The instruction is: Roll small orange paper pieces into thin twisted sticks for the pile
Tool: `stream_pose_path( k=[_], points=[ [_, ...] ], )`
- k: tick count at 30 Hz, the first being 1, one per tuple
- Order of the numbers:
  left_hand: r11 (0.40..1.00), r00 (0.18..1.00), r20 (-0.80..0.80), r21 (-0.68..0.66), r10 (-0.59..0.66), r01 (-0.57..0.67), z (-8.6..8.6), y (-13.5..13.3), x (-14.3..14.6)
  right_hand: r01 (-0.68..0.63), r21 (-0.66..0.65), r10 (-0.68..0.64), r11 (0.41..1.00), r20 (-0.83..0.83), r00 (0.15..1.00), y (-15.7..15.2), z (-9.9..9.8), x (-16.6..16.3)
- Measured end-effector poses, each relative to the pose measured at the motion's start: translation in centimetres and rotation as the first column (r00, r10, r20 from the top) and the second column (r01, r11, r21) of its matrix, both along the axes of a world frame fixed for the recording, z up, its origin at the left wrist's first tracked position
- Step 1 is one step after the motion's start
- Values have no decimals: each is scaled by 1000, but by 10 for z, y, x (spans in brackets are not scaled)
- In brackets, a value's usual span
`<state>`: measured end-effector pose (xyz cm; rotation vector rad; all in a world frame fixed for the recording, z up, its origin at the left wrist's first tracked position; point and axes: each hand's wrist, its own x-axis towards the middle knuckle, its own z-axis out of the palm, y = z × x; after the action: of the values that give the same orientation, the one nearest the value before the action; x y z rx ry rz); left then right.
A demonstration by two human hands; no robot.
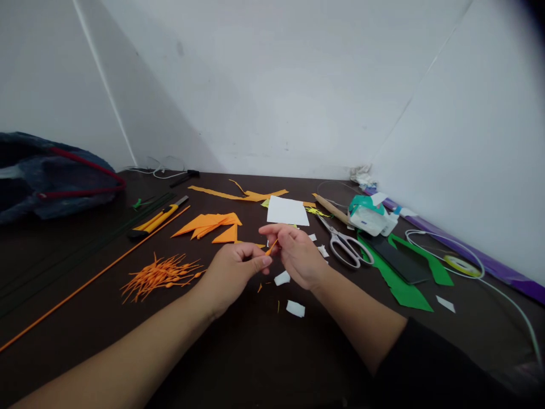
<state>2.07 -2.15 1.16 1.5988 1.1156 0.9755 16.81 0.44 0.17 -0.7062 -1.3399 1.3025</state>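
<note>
Between my two hands is a small twisted piece of orange paper (271, 249), thin at its upper end. My left hand (232, 270) pinches its lower end between thumb and forefinger. The fingers of my right hand (296, 253) close on its upper end, partly hiding it. Left of my left hand lies a pile of similar orange twisted paper pieces (159, 276), each with a thicker middle. Beyond my hands are folded orange paper triangles (208, 224) and a white paper square (287, 211).
Scissors (347, 244) lie right of my hands, near green paper (409, 295), a black phone (398, 258) and a tissue pack (370, 216). At left are a yellow box cutter (157, 218), a long orange stick (97, 275) and a dark blue bag (59, 176). White scraps (295, 308) lie in front.
</note>
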Motion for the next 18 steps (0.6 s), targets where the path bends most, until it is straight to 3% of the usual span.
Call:
stream_pose_path(
  k=[3,7,13,18],
  points=[
    [1000,1000,31,19,-3,3,0,1,-1,-50,30,50,998,16,999,0,2,4],
    [999,998,43,-22,-44,45,1,0,0,41,20,-42,999,57,997,2,-1,3],
    [998,998,-44,28,-54,55,3,-2,1,193,12,-193,981,68,979,0,-4,-4],
    [999,999,7,7,-54,54,1,-1,0,27,-1,-27,1000,19,999,-1,1,1]
  ],
)
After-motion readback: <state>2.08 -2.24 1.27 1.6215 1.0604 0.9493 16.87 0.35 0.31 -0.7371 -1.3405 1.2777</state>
